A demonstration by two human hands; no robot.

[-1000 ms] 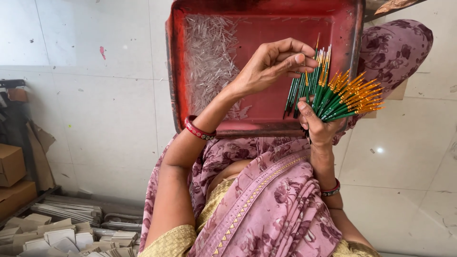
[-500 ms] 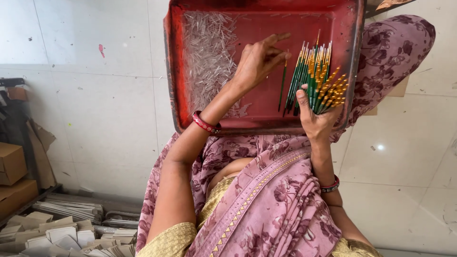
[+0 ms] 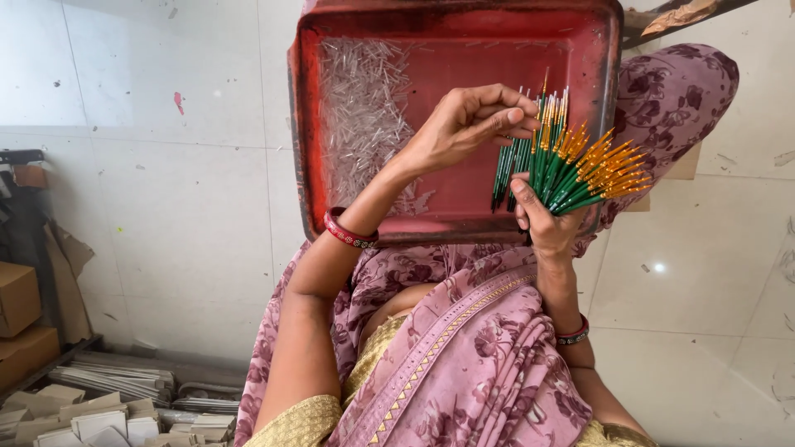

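Observation:
My right hand (image 3: 546, 228) grips a fanned bundle of thin green sticks with orange tips (image 3: 580, 170), held over the right side of a red tray (image 3: 464, 25). My left hand (image 3: 464, 124), with a red bangle on its wrist, reaches over the tray to the bundle's left edge. Its thumb and forefinger pinch one green stick (image 3: 503, 170) there. A heap of small clear tubes (image 3: 364, 108) lies in the tray's left half. The tray rests against my lap, which is covered in pink floral cloth (image 3: 464, 364).
Pale floor tiles (image 3: 166, 207) surround the tray. Brown cardboard boxes (image 3: 21, 306) stand at the far left. Stacks of flat pale cards and packets (image 3: 108, 406) lie at the bottom left. A scrap of brown material (image 3: 683, 12) sits beyond the tray's top right corner.
Half a second ago my left hand was down in the tray with a stick. It has come back to the bundle. The bundle has fanned out and tilted right again.

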